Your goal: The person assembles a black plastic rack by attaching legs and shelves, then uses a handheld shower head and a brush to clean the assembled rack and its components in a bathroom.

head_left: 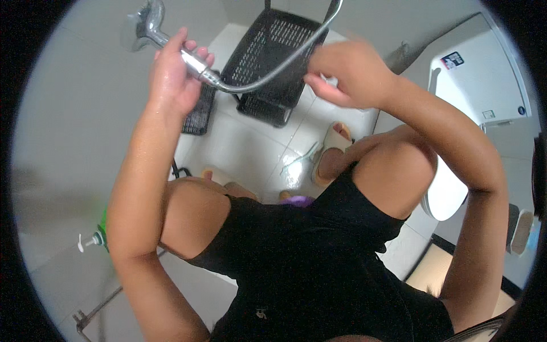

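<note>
Head view, left hand [173, 77] gripping showerhead [154, 25], black basket [273, 43], green bottle [103, 232]

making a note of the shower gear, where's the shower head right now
In the head view, the shower head is at the upper left, held by the left hand, with its hose curving up to the right.

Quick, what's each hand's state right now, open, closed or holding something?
Left hand: closed, holding the silver hand shower by its handle.
Right hand: curled and blurred; whether it holds anything cannot be told.
</note>
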`<control>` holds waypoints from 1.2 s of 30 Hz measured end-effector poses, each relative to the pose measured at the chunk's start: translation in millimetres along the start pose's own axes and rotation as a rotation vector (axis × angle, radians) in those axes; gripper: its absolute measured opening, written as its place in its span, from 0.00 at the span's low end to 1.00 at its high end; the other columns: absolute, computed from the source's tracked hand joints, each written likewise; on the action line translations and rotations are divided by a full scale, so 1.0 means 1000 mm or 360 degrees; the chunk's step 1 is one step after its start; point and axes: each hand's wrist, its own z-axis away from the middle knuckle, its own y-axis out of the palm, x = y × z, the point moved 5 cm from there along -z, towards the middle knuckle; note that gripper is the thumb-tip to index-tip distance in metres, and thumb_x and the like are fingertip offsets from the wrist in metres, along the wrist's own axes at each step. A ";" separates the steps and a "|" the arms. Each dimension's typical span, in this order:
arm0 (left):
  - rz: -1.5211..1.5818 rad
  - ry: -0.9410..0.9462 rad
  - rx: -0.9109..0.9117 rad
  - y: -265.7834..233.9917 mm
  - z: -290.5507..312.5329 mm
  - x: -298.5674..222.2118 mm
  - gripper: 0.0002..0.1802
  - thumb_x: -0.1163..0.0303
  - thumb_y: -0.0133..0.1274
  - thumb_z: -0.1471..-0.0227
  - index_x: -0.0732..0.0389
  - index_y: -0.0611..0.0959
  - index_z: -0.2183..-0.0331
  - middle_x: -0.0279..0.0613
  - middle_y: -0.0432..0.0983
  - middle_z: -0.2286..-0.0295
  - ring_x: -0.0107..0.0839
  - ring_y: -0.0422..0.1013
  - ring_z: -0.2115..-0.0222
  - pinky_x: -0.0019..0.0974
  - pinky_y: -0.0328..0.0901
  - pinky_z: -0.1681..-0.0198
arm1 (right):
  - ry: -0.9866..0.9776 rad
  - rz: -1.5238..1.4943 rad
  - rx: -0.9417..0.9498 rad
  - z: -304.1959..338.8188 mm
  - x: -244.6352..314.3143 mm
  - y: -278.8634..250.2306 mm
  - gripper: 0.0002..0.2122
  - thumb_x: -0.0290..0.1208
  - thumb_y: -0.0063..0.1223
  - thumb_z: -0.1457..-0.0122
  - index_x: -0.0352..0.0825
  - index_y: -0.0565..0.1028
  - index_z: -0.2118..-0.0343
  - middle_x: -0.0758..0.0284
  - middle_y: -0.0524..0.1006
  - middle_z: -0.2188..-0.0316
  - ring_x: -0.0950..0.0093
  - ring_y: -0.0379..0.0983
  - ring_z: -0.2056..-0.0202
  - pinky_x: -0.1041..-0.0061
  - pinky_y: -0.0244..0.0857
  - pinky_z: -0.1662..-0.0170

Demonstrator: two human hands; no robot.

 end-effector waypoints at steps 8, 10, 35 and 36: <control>-0.0621 -0.0090 -0.0078 -0.086 -0.077 0.063 0.17 0.56 0.57 0.41 0.62 0.82 0.63 0.38 0.78 0.66 0.31 0.73 0.64 0.36 0.66 0.58 | 0.0223 -0.0064 0.1751 0.058 -0.015 0.270 0.11 0.38 0.55 0.43 0.37 0.82 0.63 0.60 0.82 0.65 0.56 0.79 0.64 0.57 0.74 0.63; -0.0575 -0.0159 -0.0011 -0.072 -0.075 0.072 0.19 0.53 0.57 0.42 0.60 0.81 0.59 0.38 0.78 0.63 0.33 0.72 0.60 0.41 0.66 0.53 | 0.0438 0.0028 0.1751 0.077 -0.025 0.337 0.12 0.38 0.58 0.42 0.38 0.82 0.58 0.61 0.83 0.62 0.58 0.81 0.61 0.58 0.76 0.61; -0.0607 -0.1131 0.0931 0.065 -0.085 0.179 0.19 0.57 0.53 0.44 0.59 0.83 0.57 0.41 0.78 0.60 0.37 0.75 0.59 0.49 0.70 0.51 | 0.0903 -0.0756 0.1495 0.006 0.049 0.314 0.35 0.60 0.59 0.47 0.37 0.73 0.43 0.52 0.80 0.55 0.49 0.76 0.50 0.53 0.71 0.49; -0.0616 -0.1104 0.0851 0.068 -0.087 0.184 0.19 0.59 0.54 0.44 0.62 0.82 0.56 0.43 0.78 0.61 0.37 0.76 0.61 0.48 0.71 0.53 | 0.0986 -0.0779 0.1478 -0.001 0.049 0.302 0.35 0.62 0.55 0.44 0.37 0.72 0.43 0.51 0.79 0.53 0.50 0.75 0.49 0.53 0.70 0.47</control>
